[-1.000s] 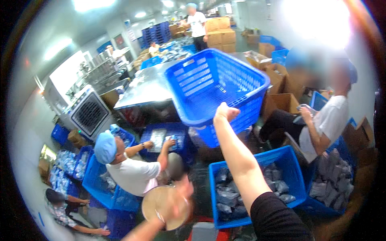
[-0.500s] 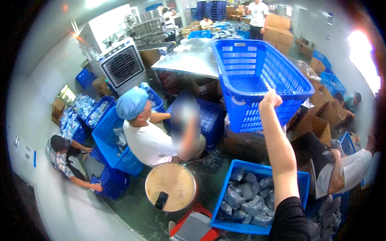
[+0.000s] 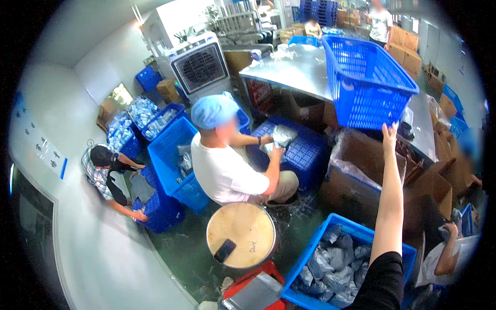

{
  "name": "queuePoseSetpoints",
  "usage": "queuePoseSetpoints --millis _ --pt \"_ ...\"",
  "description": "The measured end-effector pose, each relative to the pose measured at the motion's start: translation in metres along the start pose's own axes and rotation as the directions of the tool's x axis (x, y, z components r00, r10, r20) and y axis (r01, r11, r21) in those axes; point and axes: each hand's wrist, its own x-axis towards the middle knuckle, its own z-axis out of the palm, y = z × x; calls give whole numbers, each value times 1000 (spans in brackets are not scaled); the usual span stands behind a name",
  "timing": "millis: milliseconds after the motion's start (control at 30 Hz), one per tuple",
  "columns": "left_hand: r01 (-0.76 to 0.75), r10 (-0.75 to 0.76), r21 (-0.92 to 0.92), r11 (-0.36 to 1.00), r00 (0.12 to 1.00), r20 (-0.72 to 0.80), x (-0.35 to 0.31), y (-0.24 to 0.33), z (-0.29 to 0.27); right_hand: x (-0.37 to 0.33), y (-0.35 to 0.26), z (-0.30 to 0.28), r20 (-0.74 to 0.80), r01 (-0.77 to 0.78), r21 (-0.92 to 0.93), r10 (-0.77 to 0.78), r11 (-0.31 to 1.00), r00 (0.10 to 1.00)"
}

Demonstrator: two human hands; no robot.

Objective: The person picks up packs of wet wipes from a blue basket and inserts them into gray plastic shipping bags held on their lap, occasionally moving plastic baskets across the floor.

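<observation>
My right hand [image 3: 390,133] is raised at the end of an outstretched arm, just below the lower corner of a blue plastic basket [image 3: 369,98]. Its fingers point up and stand apart; the tips touch or nearly touch the basket. The basket has slotted sides and stands at the edge of a metal-topped table [image 3: 287,67], tilted in this view. Whatever is inside it is hidden. Below my forearm is a blue crate [image 3: 305,261] filled with grey plastic parcels [image 3: 330,263]. My left hand does not show.
Left of my arm a seated person [image 3: 219,160] in a blue cap handles a small package over an upturned blue crate [image 3: 305,155]. A round stool [image 3: 240,235] bears a phone [image 3: 225,251]. Open cardboard boxes [image 3: 351,181] stand below the table. Another person [image 3: 108,175] bends over a crate.
My right hand has let go of the basket's rim and its fingers have opened near the basket's lower corner. The basket is farther away. My view has shifted, so the scene sits more rightward.
</observation>
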Motion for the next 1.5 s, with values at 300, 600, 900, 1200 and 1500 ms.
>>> queuePoseSetpoints --millis 300,600,900,1200,1500 --pt "741 -860 442 505 389 331 -315 -281 -4 -499 16 -134 905 133 -80 16 988 426" --pt "819 -626 133 558 310 715 -461 -433 2 -682 -110 -174 854 -103 -291 210 951 -477" --pt "655 -745 355 667 588 316 -201 -561 -93 -718 -211 -31 862 -97 -462 472 882 184" --pt "768 -713 222 600 388 583 -401 -619 -18 -855 -351 102 940 300 -35 134 953 -314" --pt "902 -489 -214 375 389 781 -525 -507 65 -953 -355 106 949 116 -112 140 987 -284"
